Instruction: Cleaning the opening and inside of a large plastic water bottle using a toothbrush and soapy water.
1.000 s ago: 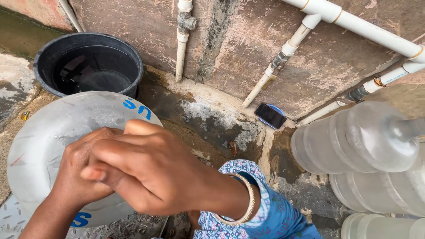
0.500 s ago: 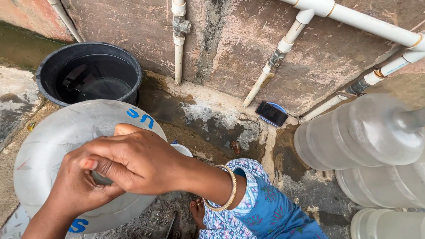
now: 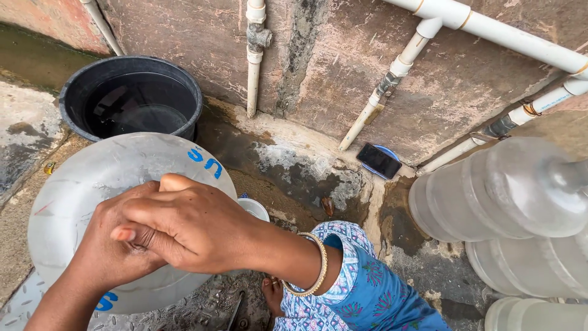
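Two bare hands meet on top of one large translucent plastic water jug with blue markings [image 3: 92, 202], which stands on the wet ground just in front of the person, beside the wall. The left hand [image 3: 113, 248] lies underneath, curled against the top of the jug at its middle; whatever sits under the palm is hidden. The right hand [image 3: 187, 224] lies over the left one, fingers folded down and thumb raised, pressing on the same spot. Both hands are clenched around the top of the jug, but the pictures do not show whether they grip a cap or the neck. The right wrist wears one gold-coloured bangle [image 3: 318, 273], and below it shows one blue patterned sleeve with a white floral cuff [image 3: 361, 294]. Just past the jug, against the wall, stands one round black plastic bucket [image 3: 131, 98] with a little dark water in it. One small white cap-like round thing [image 3: 254, 208] peeps out from behind the jug, touching its edge. On the right lie three more clear plastic water jugs, stacked close together: the top one [image 3: 496, 190], a second one [image 3: 533, 266] under it, and a third [image 3: 536, 315] cut off by the lower edge. One dark mobile phone [image 3: 379, 160] rests on a blue round thing at the foot of the wall. Four white plastic pipes run along the stained wall [image 3: 318, 55]; the one nearest the bucket [image 3: 254, 58] hangs straight down.
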